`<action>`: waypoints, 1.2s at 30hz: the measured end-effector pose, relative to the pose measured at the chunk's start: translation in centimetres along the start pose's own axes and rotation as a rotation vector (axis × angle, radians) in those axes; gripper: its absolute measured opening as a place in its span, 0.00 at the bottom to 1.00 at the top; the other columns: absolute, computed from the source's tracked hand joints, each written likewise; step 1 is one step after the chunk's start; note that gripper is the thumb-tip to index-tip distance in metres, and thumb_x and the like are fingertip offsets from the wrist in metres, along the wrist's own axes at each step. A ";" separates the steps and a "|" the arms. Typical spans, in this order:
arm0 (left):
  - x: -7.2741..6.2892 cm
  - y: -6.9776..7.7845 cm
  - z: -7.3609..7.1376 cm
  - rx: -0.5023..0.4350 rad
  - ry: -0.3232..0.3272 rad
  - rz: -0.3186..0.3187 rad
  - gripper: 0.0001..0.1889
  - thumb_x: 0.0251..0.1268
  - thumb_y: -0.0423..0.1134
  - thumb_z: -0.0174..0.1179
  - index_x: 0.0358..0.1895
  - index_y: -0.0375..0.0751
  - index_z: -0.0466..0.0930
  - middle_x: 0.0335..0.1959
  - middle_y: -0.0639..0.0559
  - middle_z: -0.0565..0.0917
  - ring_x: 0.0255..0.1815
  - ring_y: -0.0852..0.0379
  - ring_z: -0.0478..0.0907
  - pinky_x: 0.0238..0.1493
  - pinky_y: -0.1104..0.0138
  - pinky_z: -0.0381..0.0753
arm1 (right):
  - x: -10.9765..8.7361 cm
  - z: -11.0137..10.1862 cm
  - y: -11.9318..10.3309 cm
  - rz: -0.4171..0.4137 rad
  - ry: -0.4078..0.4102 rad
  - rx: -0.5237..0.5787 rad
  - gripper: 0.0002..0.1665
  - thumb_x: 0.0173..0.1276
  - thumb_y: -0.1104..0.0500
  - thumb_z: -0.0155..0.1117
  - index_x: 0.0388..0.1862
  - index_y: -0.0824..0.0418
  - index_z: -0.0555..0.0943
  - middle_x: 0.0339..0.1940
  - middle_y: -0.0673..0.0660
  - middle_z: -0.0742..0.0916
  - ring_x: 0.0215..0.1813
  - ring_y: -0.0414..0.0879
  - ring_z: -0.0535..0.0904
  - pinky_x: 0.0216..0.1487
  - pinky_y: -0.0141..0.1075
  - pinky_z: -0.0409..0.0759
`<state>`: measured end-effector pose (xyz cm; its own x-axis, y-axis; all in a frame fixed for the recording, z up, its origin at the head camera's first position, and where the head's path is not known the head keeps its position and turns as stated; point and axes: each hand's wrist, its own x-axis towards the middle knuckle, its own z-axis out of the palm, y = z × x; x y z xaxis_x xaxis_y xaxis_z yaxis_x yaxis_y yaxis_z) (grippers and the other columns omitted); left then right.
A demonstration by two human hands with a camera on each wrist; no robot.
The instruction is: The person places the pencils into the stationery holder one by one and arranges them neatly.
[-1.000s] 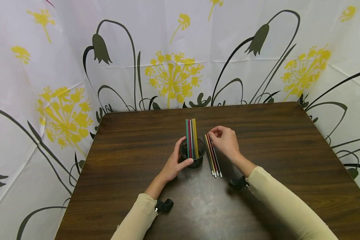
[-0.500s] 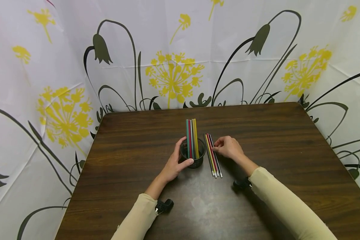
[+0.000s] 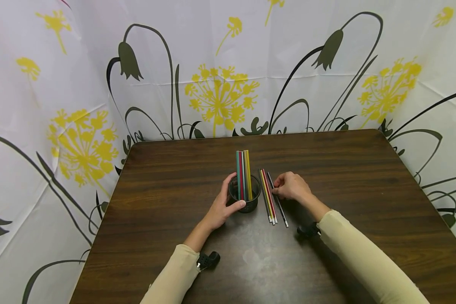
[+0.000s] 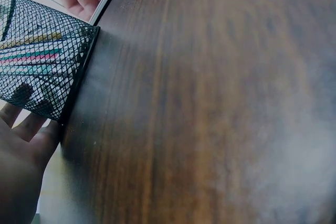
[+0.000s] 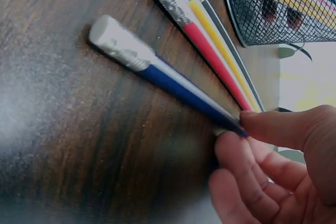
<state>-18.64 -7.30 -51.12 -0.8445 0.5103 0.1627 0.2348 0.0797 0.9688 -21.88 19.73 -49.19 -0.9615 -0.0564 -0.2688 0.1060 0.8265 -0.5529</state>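
Observation:
My left hand (image 3: 219, 211) grips a black mesh pencil cup (image 3: 251, 207), thumb on the near side and fingers around the left. Several pencils (image 3: 243, 173), teal, pink, white and yellow among them, stand upright in the cup. To its right, my right hand (image 3: 293, 187) pinches a dark blue pencil (image 5: 181, 88) between thumb and fingers. The white eraser (image 5: 107, 32) of that pencil points toward the body. Red, yellow and black pencils (image 3: 267, 196) lie side by side on the table, between the cup and the blue pencil.
Everything is on a dark wood-grain table (image 3: 167, 177). A white curtain (image 3: 152, 105) with yellow and grey flower prints hangs along the table's back and sides. Each wrist carries a black camera, the left camera (image 3: 209, 260) being closest to the front.
My right hand has come nearer and slightly right, and now pinches the blue pencil, which has slid away from the other loose pencils. My left hand stays on the cup.

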 end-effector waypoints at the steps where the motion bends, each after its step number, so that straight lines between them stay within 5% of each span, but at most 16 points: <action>1: 0.0 0.5 0.0 -0.003 -0.006 0.000 0.44 0.67 0.32 0.59 0.79 0.43 0.41 0.72 0.36 0.59 0.66 0.38 0.65 0.66 0.40 0.59 | -0.1 0.0 -0.1 0.001 0.004 -0.021 0.09 0.58 0.51 0.73 0.31 0.53 0.83 0.14 0.46 0.83 0.21 0.42 0.79 0.27 0.41 0.72; 5: -0.1 2.2 -0.1 0.002 -0.026 -0.004 0.43 0.66 0.31 0.59 0.78 0.37 0.40 0.72 0.33 0.58 0.66 0.35 0.64 0.66 0.39 0.59 | -0.4 -0.3 -0.3 0.014 0.021 -0.114 0.09 0.56 0.49 0.73 0.29 0.51 0.82 0.12 0.45 0.81 0.25 0.44 0.78 0.28 0.44 0.72; 12: -0.3 2.6 -0.1 0.000 -0.014 -0.008 0.43 0.66 0.31 0.59 0.78 0.38 0.41 0.72 0.33 0.58 0.67 0.36 0.63 0.67 0.39 0.58 | -0.7 -0.5 -0.8 0.029 0.015 -0.196 0.09 0.56 0.49 0.72 0.26 0.50 0.80 0.12 0.46 0.80 0.26 0.47 0.77 0.29 0.44 0.73; 26: -0.3 2.2 -0.1 0.017 -0.018 -0.030 0.43 0.66 0.33 0.60 0.78 0.41 0.42 0.72 0.36 0.59 0.67 0.40 0.64 0.67 0.43 0.60 | -1.1 -1.9 -0.2 0.049 -0.027 -0.073 0.06 0.61 0.52 0.65 0.31 0.53 0.82 0.15 0.47 0.85 0.22 0.44 0.82 0.25 0.43 0.72; 32: -0.3 2.3 -0.1 0.012 -0.018 -0.024 0.43 0.67 0.33 0.59 0.78 0.40 0.42 0.72 0.35 0.60 0.67 0.39 0.64 0.68 0.42 0.59 | -1.9 -3.8 -1.9 -0.018 0.103 0.012 0.07 0.63 0.52 0.64 0.36 0.53 0.84 0.20 0.44 0.85 0.28 0.42 0.82 0.32 0.44 0.72; 36: -0.1 1.4 -0.1 0.003 -0.015 -0.017 0.43 0.67 0.32 0.59 0.79 0.43 0.41 0.72 0.35 0.59 0.67 0.38 0.63 0.68 0.41 0.58 | -3.0 -5.4 -4.0 -0.115 0.285 0.096 0.09 0.62 0.51 0.65 0.38 0.53 0.84 0.27 0.45 0.87 0.30 0.43 0.81 0.34 0.43 0.73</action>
<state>-18.26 -7.32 -49.80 -0.8409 0.5219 0.1432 0.2219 0.0911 0.9708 -20.75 19.62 -41.95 -0.9994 0.0243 0.0238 0.0033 0.7667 -0.6420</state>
